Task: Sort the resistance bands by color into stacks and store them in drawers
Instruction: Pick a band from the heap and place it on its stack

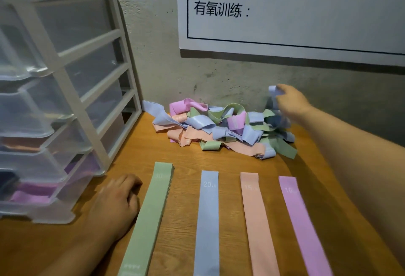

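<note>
A tangled pile of resistance bands in green, blue, peach and pink lies against the wall at the back of the wooden table. My right hand pinches a blue band and holds it up at the pile's right end. Four flat stacks lie side by side near me: green, blue, peach and pink. My left hand rests on the table with curled fingers, just left of the green stack, holding nothing.
A white-framed drawer unit with clear plastic drawers stands at the left; its lower drawers are pulled out, showing peach and pink bands inside. A white printed poster hangs on the wall behind the wooden table.
</note>
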